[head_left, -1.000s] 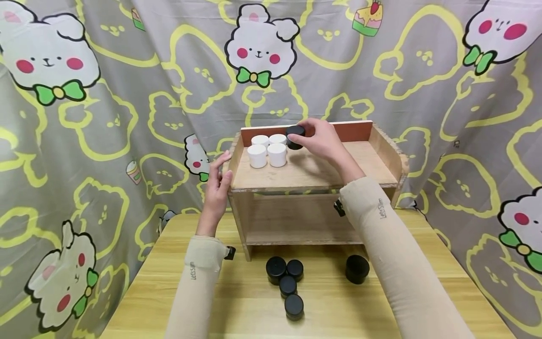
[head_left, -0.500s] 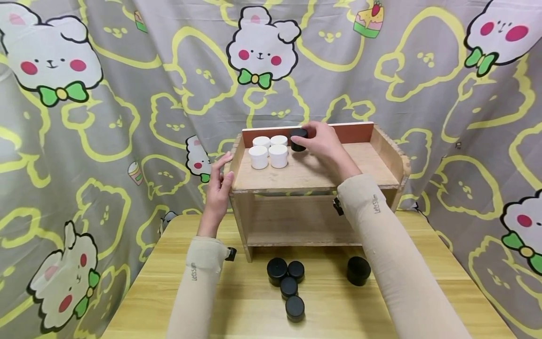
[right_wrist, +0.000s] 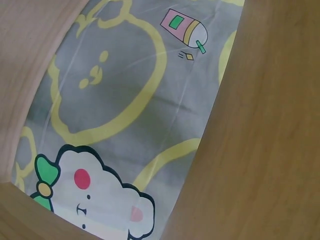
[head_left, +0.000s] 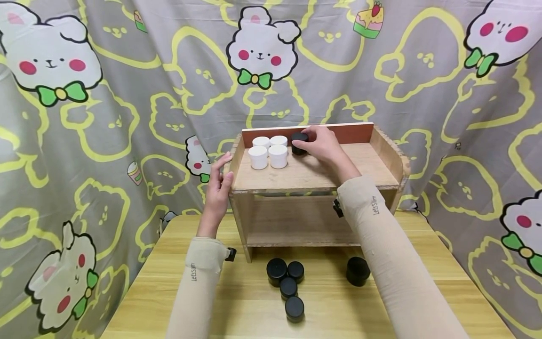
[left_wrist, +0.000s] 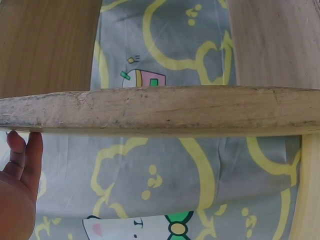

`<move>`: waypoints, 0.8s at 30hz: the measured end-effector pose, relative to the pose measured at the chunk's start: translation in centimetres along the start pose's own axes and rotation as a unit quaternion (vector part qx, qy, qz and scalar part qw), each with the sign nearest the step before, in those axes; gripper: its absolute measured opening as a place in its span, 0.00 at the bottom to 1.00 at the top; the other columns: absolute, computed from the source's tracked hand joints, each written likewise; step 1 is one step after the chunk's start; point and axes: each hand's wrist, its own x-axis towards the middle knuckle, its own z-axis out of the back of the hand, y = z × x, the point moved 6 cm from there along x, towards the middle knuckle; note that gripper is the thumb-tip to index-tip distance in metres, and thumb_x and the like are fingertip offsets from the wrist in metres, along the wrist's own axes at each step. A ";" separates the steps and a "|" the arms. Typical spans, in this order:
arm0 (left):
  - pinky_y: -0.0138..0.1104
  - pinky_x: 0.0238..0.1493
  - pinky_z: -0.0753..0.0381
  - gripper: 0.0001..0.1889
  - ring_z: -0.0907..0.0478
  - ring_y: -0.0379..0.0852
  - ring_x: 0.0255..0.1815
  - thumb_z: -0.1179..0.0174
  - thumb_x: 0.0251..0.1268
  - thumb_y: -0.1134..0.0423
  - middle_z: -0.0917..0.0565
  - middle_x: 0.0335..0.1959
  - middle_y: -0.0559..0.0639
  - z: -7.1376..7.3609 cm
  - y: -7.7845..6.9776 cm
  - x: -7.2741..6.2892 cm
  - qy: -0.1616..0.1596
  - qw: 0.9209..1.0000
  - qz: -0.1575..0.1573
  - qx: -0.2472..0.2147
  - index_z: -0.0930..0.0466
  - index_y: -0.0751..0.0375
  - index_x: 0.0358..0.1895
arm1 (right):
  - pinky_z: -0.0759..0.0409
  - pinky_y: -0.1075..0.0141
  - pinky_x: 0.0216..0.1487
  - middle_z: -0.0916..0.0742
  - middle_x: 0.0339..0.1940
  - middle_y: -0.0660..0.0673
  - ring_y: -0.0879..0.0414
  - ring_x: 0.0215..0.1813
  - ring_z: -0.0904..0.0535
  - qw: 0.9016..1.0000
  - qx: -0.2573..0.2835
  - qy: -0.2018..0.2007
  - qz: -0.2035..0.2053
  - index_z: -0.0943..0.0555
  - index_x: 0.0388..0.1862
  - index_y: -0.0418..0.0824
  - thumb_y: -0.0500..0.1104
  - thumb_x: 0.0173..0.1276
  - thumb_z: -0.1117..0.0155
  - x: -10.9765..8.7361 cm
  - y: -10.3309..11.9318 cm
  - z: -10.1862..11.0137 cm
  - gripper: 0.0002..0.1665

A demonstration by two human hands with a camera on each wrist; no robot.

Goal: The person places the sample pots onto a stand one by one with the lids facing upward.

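My right hand (head_left: pixel 323 145) pinches a small black round jar (head_left: pixel 298 143) between thumb and fingers, low over the top board of a wooden shelf (head_left: pixel 271 181). Just left of that jar stand several white round jars (head_left: pixel 278 156) in two rows. My left hand (head_left: pixel 218 195) rests against the shelf's left side panel, its fingers at the top edge. In the left wrist view, fingertips (left_wrist: pixel 35 145) touch a wooden edge (left_wrist: pixel 165 110). The right wrist view shows only boards and the curtain, with the hand out of sight.
On the table (head_left: pixel 330 310) in front of the shelf, several black jars (head_left: pixel 288 287) stand grouped together. Another black jar (head_left: pixel 358 271) stands apart, near my right sleeve. A low red-brown back panel (head_left: pixel 355 133) and a right side panel (head_left: pixel 387 150) bound the top board. Behind hangs a patterned curtain (head_left: pixel 330 61).
My right hand has lowered the black jar toward the top board and moved it slightly right of the white jars. The left hand stays at the side panel.
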 end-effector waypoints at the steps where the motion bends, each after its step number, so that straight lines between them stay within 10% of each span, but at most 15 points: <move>1: 0.51 0.72 0.40 0.24 0.43 0.55 0.82 0.54 0.80 0.69 0.36 0.80 0.61 0.0 0.0 0.0 0.000 1.000 0.000 0.000 0.38 0.68 0.74 | 0.30 0.51 0.68 0.15 0.62 0.37 0.43 0.64 0.23 1.000 -0.004 0.000 0.001 0.20 0.66 0.39 0.57 0.70 0.31 0.0 -0.1 0.0 0.33; 13: 0.38 0.65 0.37 0.24 0.40 0.55 0.79 0.53 0.79 0.70 0.36 0.80 0.62 0.1 -0.1 -0.1 -0.001 1.000 -0.001 0.006 0.37 0.68 0.74 | 0.29 0.51 0.68 0.16 0.62 0.35 0.43 0.63 0.22 1.000 -0.015 0.010 -0.001 0.22 0.68 0.37 0.57 0.70 0.31 0.4 -0.4 -0.8 0.35; 24: 0.55 0.74 0.40 0.24 0.42 0.56 0.82 0.54 0.79 0.70 0.37 0.80 0.63 0.1 -0.4 0.0 0.003 1.000 -0.003 -0.002 0.38 0.70 0.74 | 0.29 0.52 0.67 0.15 0.60 0.35 0.44 0.62 0.22 1.000 -0.019 0.011 -0.002 0.22 0.69 0.37 0.57 0.70 0.32 0.3 0.1 -1.0 0.35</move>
